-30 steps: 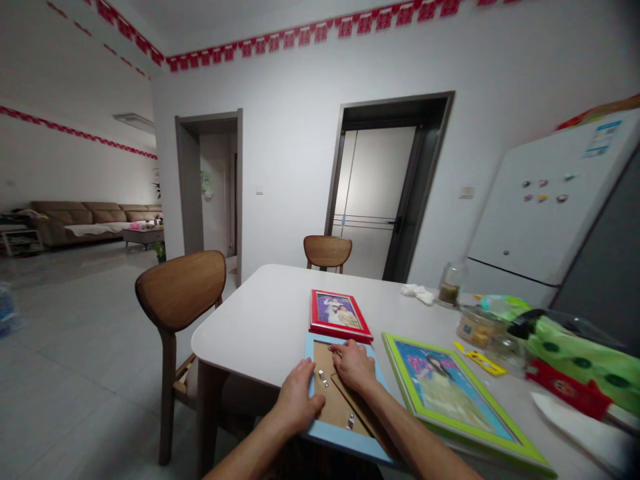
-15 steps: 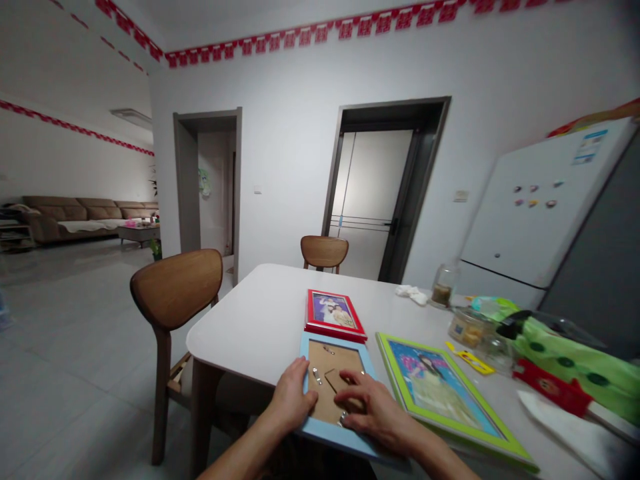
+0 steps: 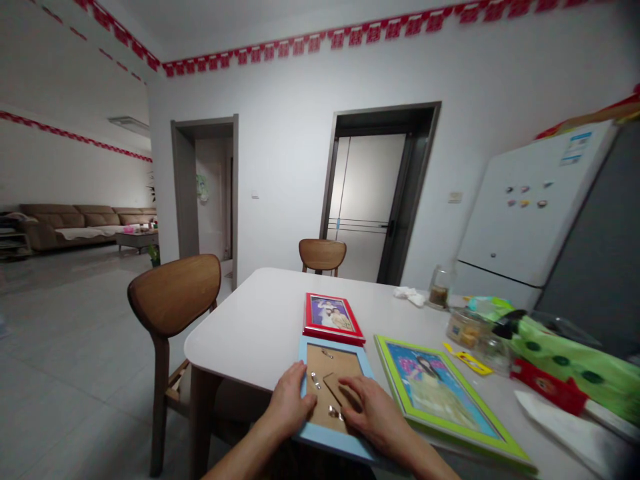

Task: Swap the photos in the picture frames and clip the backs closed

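A light blue picture frame [image 3: 336, 439] lies face down at the near table edge, its brown backing board [image 3: 325, 397] up. Several small metal clips sit around the board, one metal clip [image 3: 334, 412] at the near side. My left hand [image 3: 291, 399] grips the frame's left side, thumb on top near the board's edge. Over the right part of the board, my right hand [image 3: 373, 410] is curved with thumb and fingers apart. Its thumb tip is beside the near clip; whether they touch, I cannot tell. That hand covers the frame's right side.
A red picture frame [image 3: 333, 317] lies just beyond, touching or nearly touching the blue one. To the right is a green picture frame [image 3: 440, 393]. Glass jar [image 3: 440, 288], plastic tub [image 3: 465, 328], yellow packet [image 3: 474, 363] and green bag [image 3: 570, 360] crowd the right side. A wooden chair [image 3: 175, 293] stands left.
My right hand has drawn back slightly from the near clip, which now shows more fully. Its fingers have shifted off the board's middle. My left hand stays on the frame; the view has tilted slightly.
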Demonstrator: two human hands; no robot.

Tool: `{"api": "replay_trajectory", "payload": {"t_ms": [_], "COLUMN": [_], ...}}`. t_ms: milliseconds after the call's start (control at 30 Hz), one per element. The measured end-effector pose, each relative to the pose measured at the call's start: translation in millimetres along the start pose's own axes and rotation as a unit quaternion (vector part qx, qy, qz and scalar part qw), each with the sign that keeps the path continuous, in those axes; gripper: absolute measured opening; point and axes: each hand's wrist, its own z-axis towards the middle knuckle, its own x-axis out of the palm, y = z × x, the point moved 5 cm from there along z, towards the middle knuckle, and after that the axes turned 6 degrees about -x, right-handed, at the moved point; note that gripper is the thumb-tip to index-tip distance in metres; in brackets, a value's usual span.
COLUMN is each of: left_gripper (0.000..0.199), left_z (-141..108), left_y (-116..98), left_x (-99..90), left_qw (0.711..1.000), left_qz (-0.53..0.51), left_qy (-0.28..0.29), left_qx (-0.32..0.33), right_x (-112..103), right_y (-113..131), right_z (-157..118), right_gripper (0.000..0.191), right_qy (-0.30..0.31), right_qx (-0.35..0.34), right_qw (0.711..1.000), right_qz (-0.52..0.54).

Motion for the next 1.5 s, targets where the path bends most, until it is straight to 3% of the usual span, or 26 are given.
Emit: {"api": "replay_trajectory", "payload": {"t_ms": [167, 333, 500, 633, 767, 900, 1100, 1167, 1233, 1333, 1400, 1500], "left_gripper": [0.040, 0.026, 0.035, 0.042, 0.036, 0.025, 0.042, 0.044, 0.044, 0.044, 0.045, 0.055], "left_z": [-3, 7, 22, 23, 24, 28, 20, 15, 9, -3, -15, -33], "left_y": [-11, -13, 13, 48, 80, 93, 76, 62, 43, 6, -21, -60], "left_x": [-5.5, -4.3, -18.4, -50.9, -80.1, -96.8, -112.3, -110.8, -101.5, -69.6, -40.7, 3.0], "left_qw": [0.998, 0.991, 0.974, 0.964, 0.964, 0.971, 0.975, 0.976, 0.980, 0.990, 0.994, 0.994], "left_qz": [-0.057, -0.135, -0.208, -0.230, -0.192, -0.096, 0.063, 0.095, 0.110, 0.103, 0.089, 0.019], "left_qy": [0.003, -0.003, -0.034, -0.050, -0.047, -0.058, -0.126, -0.137, -0.131, -0.091, -0.060, 0.017], "left_qx": [0.003, -0.017, -0.083, -0.124, -0.177, -0.210, -0.174, -0.142, -0.102, -0.031, 0.010, 0.104], "right_x": [-8, -30, -36, -37, -35, -24, -14, -15, -13, -10, -11, -14], "right_y": [-1, 26, 43, 12, -28, -41, -41, -41, -38, -25, -15, -2], "right_z": [8, 16, 17, 6, -16, -30, -28, -30, -34, -41, -44, -42], "right_gripper": [0.039, 0.036, 0.035, 0.037, 0.040, 0.048, 0.056, 0.055, 0.048, 0.033, 0.030, 0.024], "right_qy": [-0.037, -0.055, -0.068, -0.078, -0.048, 0.000, -0.009, -0.022, -0.019, -0.018, -0.038, -0.076], "right_qx": [0.037, 0.022, 0.001, 0.034, 0.114, 0.142, 0.166, 0.190, 0.226, 0.282, 0.309, 0.297], "right_qw": [0.998, 0.998, 0.996, 0.995, 0.992, 0.988, 0.984, 0.981, 0.956, 0.848, 0.777, 0.728], "right_qz": [0.023, -0.002, 0.058, 0.048, -0.028, -0.068, -0.059, 0.018, 0.185, 0.449, 0.546, 0.613]}}
